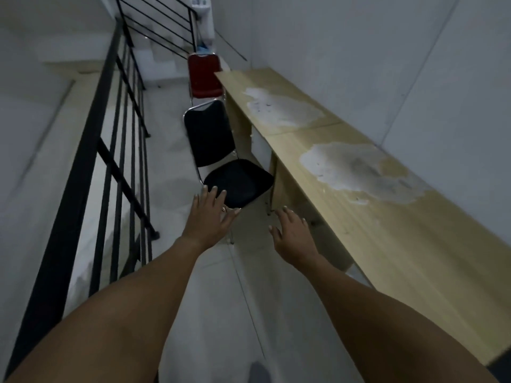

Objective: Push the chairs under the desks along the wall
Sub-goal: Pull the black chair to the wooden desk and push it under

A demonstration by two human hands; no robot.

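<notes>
Neither grip holds anything: both hands reach forward with fingers spread wide. From the head view, the left hand (210, 217) sits at centre frame with its fingertips over the near edge of the black chair's (237, 181) seat; whether it touches I cannot tell. The right hand (293, 236) hovers just right of it, above the floor between chair and table, apart from both.

That black chair stands turned at an angle, its far seat corner just beside the near table (387, 211), most of the seat out in the aisle. Judging by this, it has not been pushed under yet. Farther up the frame the red chair (203, 76) stands at the end of the far table (276, 106), also out in the open, so nearly the whole job looks left.

Count: two chairs, one black and one red; two wooden tables end to end along the right wall; one black railing (91, 150) down the left.
</notes>
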